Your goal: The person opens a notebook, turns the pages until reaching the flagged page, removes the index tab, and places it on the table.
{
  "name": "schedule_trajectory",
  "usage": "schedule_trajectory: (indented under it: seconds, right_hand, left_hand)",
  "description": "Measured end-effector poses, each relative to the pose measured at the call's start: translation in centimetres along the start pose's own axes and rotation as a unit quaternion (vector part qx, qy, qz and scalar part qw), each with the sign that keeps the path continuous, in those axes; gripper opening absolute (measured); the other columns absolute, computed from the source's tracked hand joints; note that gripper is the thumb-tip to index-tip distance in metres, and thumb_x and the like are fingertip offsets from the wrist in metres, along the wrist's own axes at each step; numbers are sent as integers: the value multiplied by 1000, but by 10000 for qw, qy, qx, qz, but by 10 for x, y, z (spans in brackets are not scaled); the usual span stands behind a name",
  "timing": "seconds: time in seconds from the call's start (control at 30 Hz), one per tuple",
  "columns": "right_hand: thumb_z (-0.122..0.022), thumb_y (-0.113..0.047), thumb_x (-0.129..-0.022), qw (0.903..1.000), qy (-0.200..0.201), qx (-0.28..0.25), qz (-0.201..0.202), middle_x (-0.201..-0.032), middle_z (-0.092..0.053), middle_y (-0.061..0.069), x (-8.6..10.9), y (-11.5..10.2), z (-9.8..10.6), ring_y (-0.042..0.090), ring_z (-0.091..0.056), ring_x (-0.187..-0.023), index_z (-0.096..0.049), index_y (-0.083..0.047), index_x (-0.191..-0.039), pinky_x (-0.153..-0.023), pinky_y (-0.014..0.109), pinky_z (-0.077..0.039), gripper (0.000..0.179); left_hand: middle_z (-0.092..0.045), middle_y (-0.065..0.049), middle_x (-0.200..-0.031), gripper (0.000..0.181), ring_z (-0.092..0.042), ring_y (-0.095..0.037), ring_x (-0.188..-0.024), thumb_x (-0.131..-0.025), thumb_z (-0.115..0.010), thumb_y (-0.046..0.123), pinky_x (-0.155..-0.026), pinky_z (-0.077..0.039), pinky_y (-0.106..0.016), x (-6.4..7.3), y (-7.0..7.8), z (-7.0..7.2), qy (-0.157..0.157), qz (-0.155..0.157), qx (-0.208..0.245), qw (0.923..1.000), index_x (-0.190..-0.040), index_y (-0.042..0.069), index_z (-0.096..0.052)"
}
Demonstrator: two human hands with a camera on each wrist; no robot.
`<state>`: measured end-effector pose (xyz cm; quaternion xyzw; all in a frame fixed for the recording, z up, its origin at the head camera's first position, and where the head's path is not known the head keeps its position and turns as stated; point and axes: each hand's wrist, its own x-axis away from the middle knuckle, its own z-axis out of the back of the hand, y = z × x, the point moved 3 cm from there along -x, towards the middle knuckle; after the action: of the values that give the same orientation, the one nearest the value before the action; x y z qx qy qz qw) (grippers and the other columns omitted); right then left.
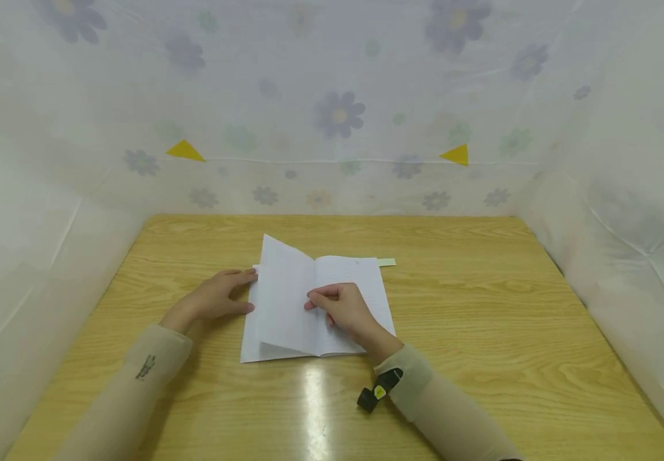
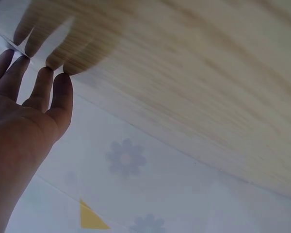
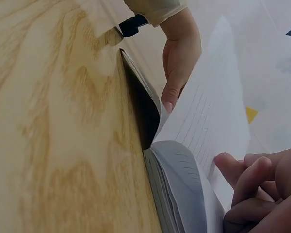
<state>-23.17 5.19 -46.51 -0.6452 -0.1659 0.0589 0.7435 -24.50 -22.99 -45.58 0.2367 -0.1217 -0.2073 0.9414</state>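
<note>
An open notebook (image 1: 360, 275) with faintly lined white pages lies on the wooden table. One of its leaves (image 1: 285, 294) stands raised and leans over the left side. My left hand (image 1: 216, 296) is at the notebook's left edge, fingers spread, thumb and fingertips touching the margin. In the left wrist view the fingers (image 2: 62, 97) of that hand are nearly straight. My right hand (image 1: 346, 310) is above the right page near the fold, its fingers curled against the raised leaf's face. No paper shows between them. In the right wrist view the loose pages (image 3: 177, 184) bow near the spine.
A pale green tab (image 1: 387, 262) sticks out beyond the notebook's upper right corner. A black strap device (image 1: 379, 390) is on the right sleeve cuff. Flower-patterned white sheeting (image 1: 337, 179) with yellow triangles encloses the wooden table (image 1: 481, 288) at the back and sides.
</note>
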Motion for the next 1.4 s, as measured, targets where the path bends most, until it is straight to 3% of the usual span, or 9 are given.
schedule_trajectory:
  seconds: [0.2, 0.33, 0.57, 0.73, 0.9, 1.2, 1.4]
  right_hand:
    - [-68, -14, -95, 10000, -70, 57, 13, -91, -74, 15, 4, -3, -1, 5, -36, -39, -75, 3, -104, -38, 19, -33, 20]
    - [-67, -12, -95, 9999, -117, 126, 19, -92, -74, 15, 4, -2, -2, 5, -35, -38, -74, 3, -106, -37, 19, -33, 20]
    - [-67, -14, -95, 9995, -174, 273, -5, -87, -75, 7, 3, 2, -1, 5, -35, -37, -76, -1, -103, -37, 18, -33, 18]
    - [-66, -14, -96, 9994, -199, 297, -12, -87, -75, 7, 3, 4, -2, 5, -35, -37, -76, -1, -104, -37, 18, -32, 18]
    - [-66, -13, -96, 9992, -217, 338, -5, -88, -75, 7, 3, 5, -2, 4, -34, -37, -76, -1, -104, -37, 18, -32, 18]
    - [-66, -14, -96, 9990, -230, 382, -76, -89, -75, 7, 5, 4, -3, 4, -33, -37, -75, -1, -106, -36, 18, -30, 19]
    - [-66, -16, -96, 9988, -281, 397, -94, -90, -76, 6, 5, 4, -3, 5, -33, -37, -75, -1, -108, -35, 18, -30, 21]
  left_hand:
    - [-45, -21, -148, 64, -37, -44, -136, -94, -68, 25, -112, -27, -58, -2, -2, 2, 242, -437, 61, 9987, -148, 0, -43]
    - [-46, -19, -147, 53, -39, -40, -137, -97, -64, 19, -113, -28, -54, -2, -2, 4, 334, -613, 283, 9972, -144, 1, -48]
    - [-52, -21, -140, 36, -39, -41, -136, -103, -51, 14, -111, -29, -57, -1, -6, 5, 443, -154, 963, 9942, -135, -1, -52]
    - [-44, -24, -146, 45, -33, -43, -139, -104, -50, 21, -111, -27, -59, -1, -7, 6, 394, 9, 1343, 9902, -142, -3, -43]
    - [-39, -23, -151, 62, -30, -43, -140, -100, -60, 34, -113, -24, -59, 0, -3, 5, 345, -99, 1116, 9931, -146, -1, -40]
    - [-21, -22, -160, 79, -21, -45, -144, -87, -77, 38, -113, -20, -61, 0, 0, -1, 351, -457, 257, 9980, -147, 1, -43]
    - [-33, -18, -156, 83, -30, -42, -141, -83, -80, 38, -114, -24, -57, 0, 1, -3, 185, -502, -28, 9986, -147, 0, -43]
